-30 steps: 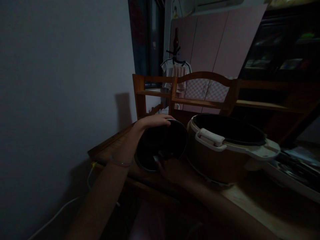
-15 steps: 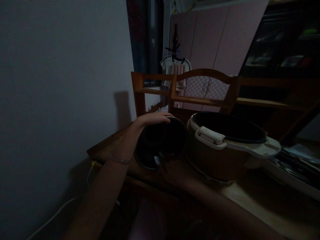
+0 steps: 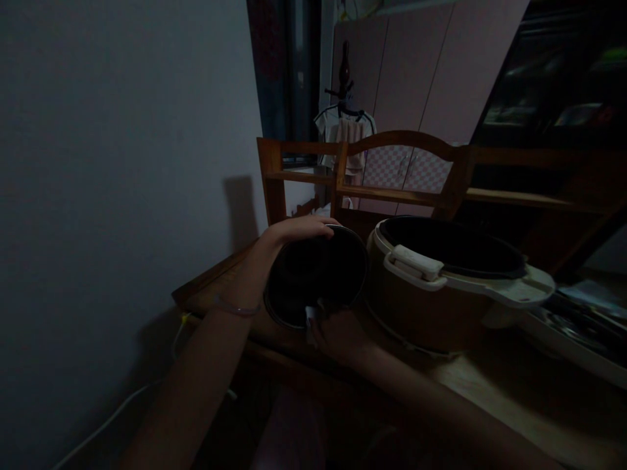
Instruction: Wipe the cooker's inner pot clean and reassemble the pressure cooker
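Note:
A round dark pot (image 3: 340,267), like a cooker's inner pot, is tipped on the wooden table with its opening towards me. Over its upper rim is my left hand (image 3: 306,228), fingers gripping the edge. My right hand (image 3: 339,334) is closed at the lower rim, with a small white piece of cloth or tissue (image 3: 310,315) showing by its fingers. Dimness hides most of those fingers and the pot's inside. Just right of the pot stands a larger cooker body (image 3: 421,313), white-handled and open at the top.
A wooden shelf frame (image 3: 401,194) runs along the back of the table (image 3: 490,385). At the right lies a light-coloured tray-like part (image 3: 578,343) with dark things in it. A wall (image 3: 147,163) bounds the left side, and a white cable (image 3: 108,421) hangs below.
My right hand has shifted very slightly at the pot's lower rim, with the white piece still in it. My left hand keeps its grip, and the pot stays tipped.

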Motion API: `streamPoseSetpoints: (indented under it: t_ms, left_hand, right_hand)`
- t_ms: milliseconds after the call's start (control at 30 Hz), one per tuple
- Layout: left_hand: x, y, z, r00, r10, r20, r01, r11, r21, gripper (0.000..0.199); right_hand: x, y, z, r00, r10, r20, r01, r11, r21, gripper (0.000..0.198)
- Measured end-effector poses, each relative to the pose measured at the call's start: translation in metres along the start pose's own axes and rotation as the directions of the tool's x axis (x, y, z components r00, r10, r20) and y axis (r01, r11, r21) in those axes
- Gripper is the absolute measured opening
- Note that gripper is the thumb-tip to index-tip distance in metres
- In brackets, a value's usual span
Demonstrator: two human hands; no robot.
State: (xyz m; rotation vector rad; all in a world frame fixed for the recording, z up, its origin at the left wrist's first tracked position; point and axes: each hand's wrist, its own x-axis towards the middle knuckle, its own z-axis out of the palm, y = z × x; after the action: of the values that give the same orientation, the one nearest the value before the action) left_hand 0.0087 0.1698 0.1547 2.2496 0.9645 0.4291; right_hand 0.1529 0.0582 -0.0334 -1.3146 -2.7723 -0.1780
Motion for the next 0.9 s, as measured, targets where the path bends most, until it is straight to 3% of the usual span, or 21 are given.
streamPoseSetpoints:
  t_ms: [333, 700, 900]
  left_hand:
    - [-0.003, 0.001, 0.000, 1.000, 0.011, -0.006, -0.011, 1.000, 0.029, 0.052]
    - [0.002, 0.000, 0.002, 1.000, 0.006, -0.017, -0.005, 0.998, 0.056, 0.053]
    - [0.003, -0.003, 0.001, 1.000, 0.016, -0.012, -0.015, 0.998, 0.068, 0.050]
  right_hand:
    - [-0.007, 0.008, 0.003, 0.997, -0.069, 0.017, 0.069, 0.997, -0.034, 0.043]
    - [-0.003, 0.007, 0.004, 0.997, -0.082, -0.001, 0.082, 0.993, -0.086, 0.048]
    - [0.014, 0.006, 0.011, 0.992, 0.002, -0.127, -0.015, 0.995, -0.099, 0.055]
